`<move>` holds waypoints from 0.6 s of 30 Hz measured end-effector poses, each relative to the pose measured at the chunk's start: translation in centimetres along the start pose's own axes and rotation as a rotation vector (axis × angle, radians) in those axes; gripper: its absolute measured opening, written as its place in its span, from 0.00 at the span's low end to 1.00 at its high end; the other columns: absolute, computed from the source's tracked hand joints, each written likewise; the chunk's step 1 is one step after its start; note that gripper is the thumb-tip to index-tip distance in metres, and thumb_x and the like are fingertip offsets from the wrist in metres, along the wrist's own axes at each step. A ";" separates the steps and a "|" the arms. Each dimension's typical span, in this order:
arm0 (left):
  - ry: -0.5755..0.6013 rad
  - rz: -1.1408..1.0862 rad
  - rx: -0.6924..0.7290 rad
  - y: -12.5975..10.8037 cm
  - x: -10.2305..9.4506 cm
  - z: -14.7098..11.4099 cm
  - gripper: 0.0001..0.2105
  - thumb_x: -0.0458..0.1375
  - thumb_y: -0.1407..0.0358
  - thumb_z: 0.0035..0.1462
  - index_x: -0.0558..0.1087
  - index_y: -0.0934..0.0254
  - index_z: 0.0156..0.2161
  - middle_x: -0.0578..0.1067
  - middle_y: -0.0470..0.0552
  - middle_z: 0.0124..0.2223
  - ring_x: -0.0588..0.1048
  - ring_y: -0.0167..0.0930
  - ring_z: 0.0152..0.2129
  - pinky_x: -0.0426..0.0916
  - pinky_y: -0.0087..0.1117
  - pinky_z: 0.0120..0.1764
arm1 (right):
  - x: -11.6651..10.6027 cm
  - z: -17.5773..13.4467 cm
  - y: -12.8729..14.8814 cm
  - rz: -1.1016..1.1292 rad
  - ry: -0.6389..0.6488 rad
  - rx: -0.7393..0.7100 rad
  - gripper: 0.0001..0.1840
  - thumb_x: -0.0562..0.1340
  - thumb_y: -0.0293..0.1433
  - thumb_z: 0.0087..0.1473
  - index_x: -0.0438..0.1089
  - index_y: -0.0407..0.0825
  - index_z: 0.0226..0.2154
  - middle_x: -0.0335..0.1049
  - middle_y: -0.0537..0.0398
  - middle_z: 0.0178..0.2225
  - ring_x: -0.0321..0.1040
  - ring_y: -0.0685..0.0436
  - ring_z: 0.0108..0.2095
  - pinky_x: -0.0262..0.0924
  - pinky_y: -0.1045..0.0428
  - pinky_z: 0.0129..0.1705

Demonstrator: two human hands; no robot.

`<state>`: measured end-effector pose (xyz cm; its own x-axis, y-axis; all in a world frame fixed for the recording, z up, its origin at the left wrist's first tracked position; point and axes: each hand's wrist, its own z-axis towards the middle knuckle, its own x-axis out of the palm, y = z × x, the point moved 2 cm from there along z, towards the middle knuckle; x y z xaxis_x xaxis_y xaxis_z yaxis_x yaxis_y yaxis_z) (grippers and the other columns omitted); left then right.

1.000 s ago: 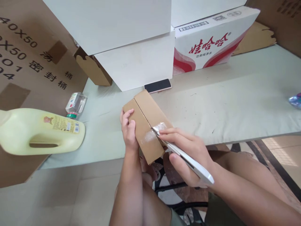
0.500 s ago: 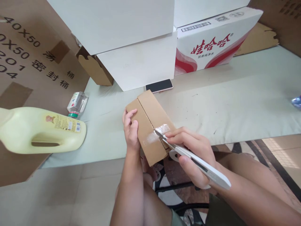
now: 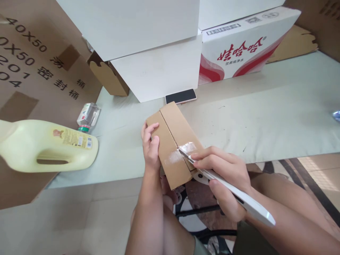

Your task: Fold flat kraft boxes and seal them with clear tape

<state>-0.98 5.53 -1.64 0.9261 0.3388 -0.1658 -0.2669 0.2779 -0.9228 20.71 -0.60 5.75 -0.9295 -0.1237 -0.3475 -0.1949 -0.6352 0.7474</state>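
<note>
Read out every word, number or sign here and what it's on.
"40X50 汤桶": big brown carton
"0X50 密封桶": same carton, partly cut off
"201": same carton
"04": same carton
"娃哈哈": white-and-red box
"饮用纯净水": same box
Too small or blurred to read: box-top marks, yellow jug's label, clear bottle's label, upper-right carton's print.

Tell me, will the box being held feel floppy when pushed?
The box is probably stiff: its cardboard panels look flat. Its middle might bend, since a seam runs there. The shiny tape may feel slippery.
</note>
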 end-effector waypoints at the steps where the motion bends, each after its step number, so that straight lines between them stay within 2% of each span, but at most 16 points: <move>1: 0.000 0.004 0.001 0.0 0.0 0.0 0.17 0.55 0.52 0.59 0.73 0.55 0.50 0.65 0.52 0.64 0.55 0.42 0.67 0.48 0.44 0.67 | 0.1 0.0 -0.1 0.002 0.003 0.005 0.10 0.53 0.29 0.52 0.68 0.49 0.36 0.75 0.45 0.38 0.76 0.43 0.33 0.68 0.50 0.29; 7: 0.010 0.003 -0.008 -0.1 0.1 -0.1 0.17 0.54 0.52 0.59 0.73 0.55 0.50 0.62 0.51 0.66 0.56 0.43 0.67 0.50 0.44 0.67 | 1.0 -0.3 -0.4 -0.033 -0.080 -0.015 0.10 0.53 0.29 0.49 0.67 0.50 0.35 0.74 0.47 0.36 0.74 0.44 0.31 0.66 0.51 0.27; 13: 0.004 -0.018 -0.014 -0.1 0.4 -0.1 0.16 0.54 0.53 0.60 0.72 0.55 0.50 0.64 0.52 0.64 0.58 0.44 0.66 0.51 0.46 0.66 | 1.0 0.0 -0.5 -0.096 -0.043 -0.018 0.09 0.53 0.27 0.47 0.66 0.49 0.33 0.73 0.49 0.32 0.73 0.44 0.28 0.66 0.51 0.27; 18: 0.009 0.035 0.010 0.4 0.4 -0.1 0.17 0.52 0.51 0.61 0.71 0.54 0.51 0.65 0.52 0.63 0.59 0.43 0.65 0.54 0.45 0.65 | 0.8 0.1 -0.6 -0.117 -0.005 -0.031 0.10 0.54 0.27 0.45 0.66 0.49 0.33 0.74 0.50 0.33 0.72 0.45 0.28 0.65 0.52 0.25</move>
<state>-0.70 5.70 -2.11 0.9186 0.3401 -0.2012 -0.3018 0.2752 -0.9128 20.10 -0.23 5.08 -0.9026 -0.0439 -0.4282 -0.2922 -0.6681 0.6843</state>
